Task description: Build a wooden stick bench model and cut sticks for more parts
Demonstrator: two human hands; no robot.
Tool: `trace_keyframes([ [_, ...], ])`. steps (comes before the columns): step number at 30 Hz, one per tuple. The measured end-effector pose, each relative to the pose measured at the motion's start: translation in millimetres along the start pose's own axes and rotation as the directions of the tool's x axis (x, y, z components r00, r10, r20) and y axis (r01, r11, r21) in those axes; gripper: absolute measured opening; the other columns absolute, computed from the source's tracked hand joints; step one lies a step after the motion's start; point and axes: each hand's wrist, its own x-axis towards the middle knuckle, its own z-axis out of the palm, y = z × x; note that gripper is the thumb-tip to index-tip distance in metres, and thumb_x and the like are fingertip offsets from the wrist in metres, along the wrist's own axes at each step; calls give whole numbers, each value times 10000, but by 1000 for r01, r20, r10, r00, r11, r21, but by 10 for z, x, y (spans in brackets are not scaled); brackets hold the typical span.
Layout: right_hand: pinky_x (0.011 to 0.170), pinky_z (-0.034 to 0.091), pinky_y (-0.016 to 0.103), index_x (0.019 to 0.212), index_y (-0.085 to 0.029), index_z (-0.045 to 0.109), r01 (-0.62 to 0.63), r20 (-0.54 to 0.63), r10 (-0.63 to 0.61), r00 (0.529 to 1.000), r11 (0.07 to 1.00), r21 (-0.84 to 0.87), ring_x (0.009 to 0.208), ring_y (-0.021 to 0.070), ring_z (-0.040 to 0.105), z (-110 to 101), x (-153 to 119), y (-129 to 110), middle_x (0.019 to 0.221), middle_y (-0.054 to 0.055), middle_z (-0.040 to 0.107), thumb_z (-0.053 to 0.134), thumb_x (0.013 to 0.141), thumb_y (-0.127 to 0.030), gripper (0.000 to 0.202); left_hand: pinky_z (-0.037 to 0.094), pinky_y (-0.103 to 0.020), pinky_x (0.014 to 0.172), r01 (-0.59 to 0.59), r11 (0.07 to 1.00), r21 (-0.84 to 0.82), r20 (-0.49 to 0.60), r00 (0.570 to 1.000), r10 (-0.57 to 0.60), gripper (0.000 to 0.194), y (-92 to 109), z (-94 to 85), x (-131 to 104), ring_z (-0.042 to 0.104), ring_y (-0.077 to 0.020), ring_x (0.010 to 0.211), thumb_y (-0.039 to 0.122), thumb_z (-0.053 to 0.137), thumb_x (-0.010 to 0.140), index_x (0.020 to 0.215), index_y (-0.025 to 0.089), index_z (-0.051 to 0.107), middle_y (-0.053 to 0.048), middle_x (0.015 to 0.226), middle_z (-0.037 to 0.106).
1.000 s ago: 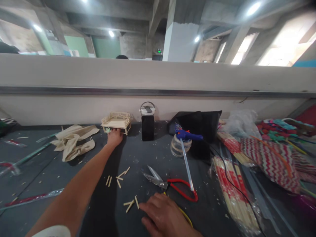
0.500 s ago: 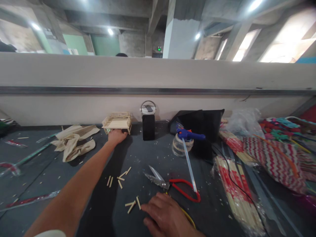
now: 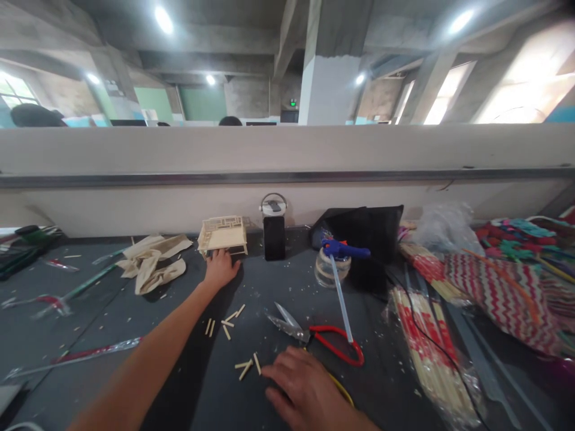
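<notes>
At the back of the table stands a miniature bench [image 3: 222, 234] of pale wooden sticks, with a lattice back and short legs. My left hand [image 3: 221, 268] lies at its front edge, fingers apart and palm down; the fingertips reach the bench, and I see nothing held. My right hand [image 3: 302, 380] rests on the table with its fingers stretched out, beside several short cut sticks [image 3: 245, 366]. Beyond it lie open scissors [image 3: 309, 332] with red handles. Partly hidden by the right hand is a yellow handle [image 3: 342, 389]. More short sticks [image 3: 227, 323] lie below my left hand.
A black phone [image 3: 274, 238] leans against a lidded cup [image 3: 274, 207]. A blue glue gun [image 3: 345, 248] with a clear glue stick lies on a glass jar [image 3: 331, 270]. Bagged sticks [image 3: 433, 341] and knitted fabric [image 3: 501, 299] lie right, crumpled brown paper [image 3: 155, 263] left.
My left hand has drawn back a little from beneath the bench, and its thumb now spreads to the side. My right hand stays nearly in place. The view has tilted up slightly.
</notes>
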Motion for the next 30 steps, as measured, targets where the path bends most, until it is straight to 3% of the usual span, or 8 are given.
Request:
trace_keyframes([
  [6,775,429,290,1041,-251,623,29,-21,-29,999,999,-17,827,172,580,-4,-4,-11,864,14,659,527,850,-229,215,365,-498,955,-65,996,-65,-85,995,59,303,-9,-241,-325,450,-376,1161,221,478,812,1011,48,626,-246,1187,533],
  [10,707,436,265,1001,-237,634,18,-82,-18,996,1000,6,778,164,593,4,-16,-41,807,17,656,497,861,-193,200,439,-382,906,-131,972,-196,-88,989,116,228,-113,-551,-664,579,-247,992,185,426,850,886,147,647,-129,1013,644],
  [12,697,445,259,1040,-234,621,-3,-143,11,990,999,53,777,159,603,2,-22,-59,833,20,662,489,870,-192,218,492,-311,793,-121,939,-321,-76,992,102,210,-128,-683,-900,619,-184,857,239,432,864,869,191,636,-58,903,671],
  [15,710,463,257,1087,-225,606,-27,-237,54,970,993,114,770,149,615,-3,-24,-59,867,25,671,485,878,-194,244,517,-294,678,80,562,-823,64,997,-47,245,-58,-801,-1249,635,-167,742,346,584,771,961,193,611,-24,829,669],
  [18,707,474,254,1068,-213,621,-43,-282,77,956,992,122,749,143,619,-4,-15,-26,853,29,672,478,882,-198,235,522,-299,609,226,248,-942,209,974,-93,417,79,-882,-1478,627,-150,645,348,639,706,1079,177,565,1,788,632],
  [21,706,478,254,1065,-210,628,-64,-283,89,955,993,98,761,147,621,-4,-3,6,847,31,667,481,883,-201,234,527,-308,627,343,94,-935,334,937,-101,489,216,-995,-1592,631,-145,624,336,649,716,1153,149,535,-5,759,639],
  [26,747,471,262,1093,-215,618,-83,-230,82,970,997,4,836,159,623,27,32,-43,925,43,658,485,892,-206,241,531,-275,653,488,-202,-849,498,867,-3,320,379,-1107,-1765,661,-170,751,300,655,757,1027,133,623,-62,805,672],
  [30,718,452,259,947,-209,643,-167,-176,143,974,978,-128,822,169,618,120,92,-147,876,36,649,525,882,-286,155,529,-251,590,522,-310,-795,550,835,-5,229,434,-1030,-1860,666,-170,730,275,693,734,916,143,655,-59,824,660],
])
